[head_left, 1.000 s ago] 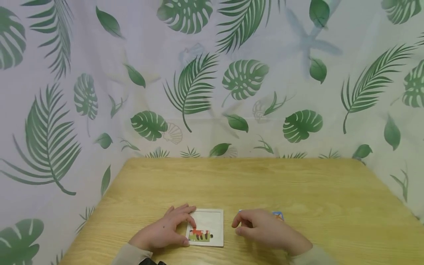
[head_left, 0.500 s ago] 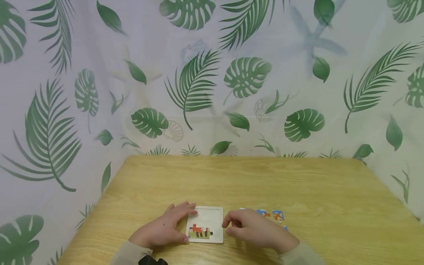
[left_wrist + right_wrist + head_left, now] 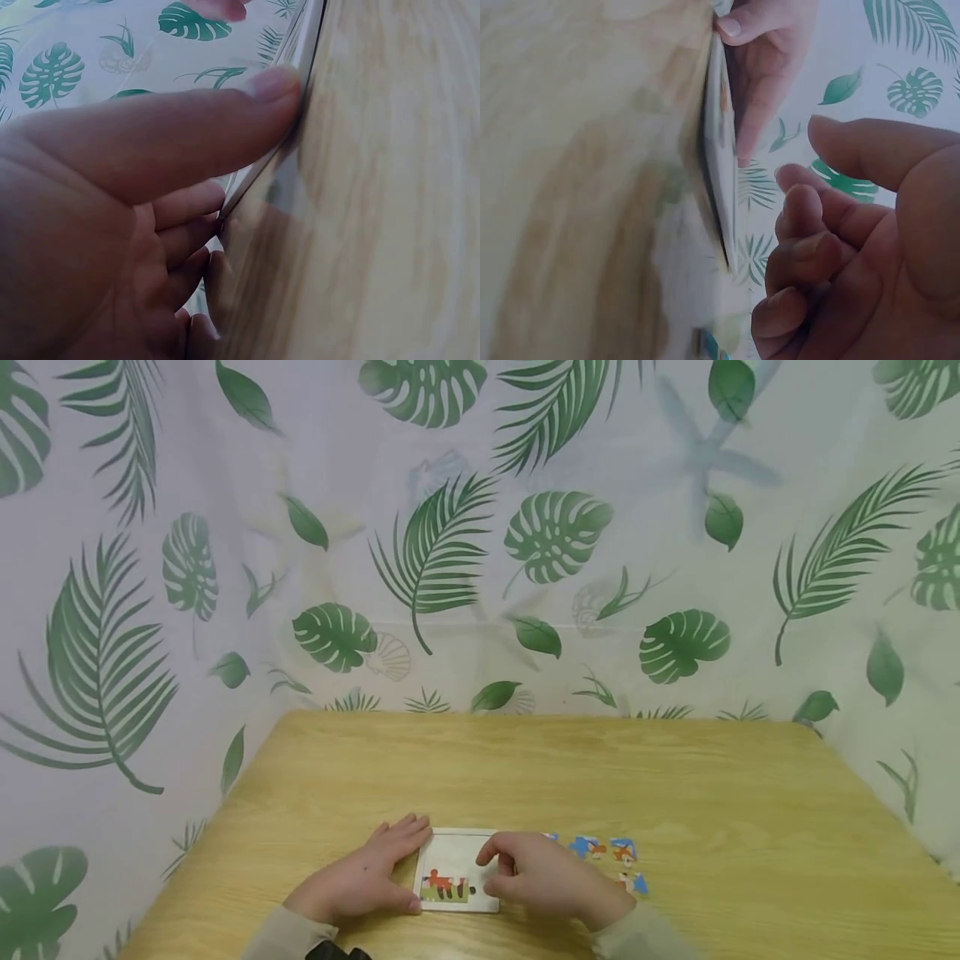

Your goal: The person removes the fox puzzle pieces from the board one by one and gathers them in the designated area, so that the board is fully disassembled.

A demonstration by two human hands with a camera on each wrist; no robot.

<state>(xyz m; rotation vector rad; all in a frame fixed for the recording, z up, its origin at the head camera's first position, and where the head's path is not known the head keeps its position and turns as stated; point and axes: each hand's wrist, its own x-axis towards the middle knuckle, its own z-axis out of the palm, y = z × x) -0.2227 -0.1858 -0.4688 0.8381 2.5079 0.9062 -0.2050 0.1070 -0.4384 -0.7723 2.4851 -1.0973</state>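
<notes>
A square white puzzle board [image 3: 453, 852] with a raised rim lies flat near the front of the table. Joined puzzle pieces [image 3: 447, 888] in green, orange and dark stripes fill its near left corner. My left hand [image 3: 362, 875] rests along the board's left side, thumb against the near corner, fingers stretched to the far corner. In the left wrist view the thumb [image 3: 266, 94] touches the board's edge. My right hand [image 3: 546, 875] hovers over the board's right side. Its fingers curl loosely, the thumb [image 3: 855, 146] stands apart from them, and nothing shows between them.
Several loose puzzle pieces lie right of the board, partly behind the right hand, among them a blue and orange piece [image 3: 624, 850] and another with a blue corner [image 3: 640, 884]. A leaf-patterned curtain [image 3: 450, 552] hangs behind the wooden table [image 3: 555, 768].
My right hand has moved left from the loose pieces to over the board, uncovering more of them. The left index finger has drawn back from the orange piece to the board's far left corner.
</notes>
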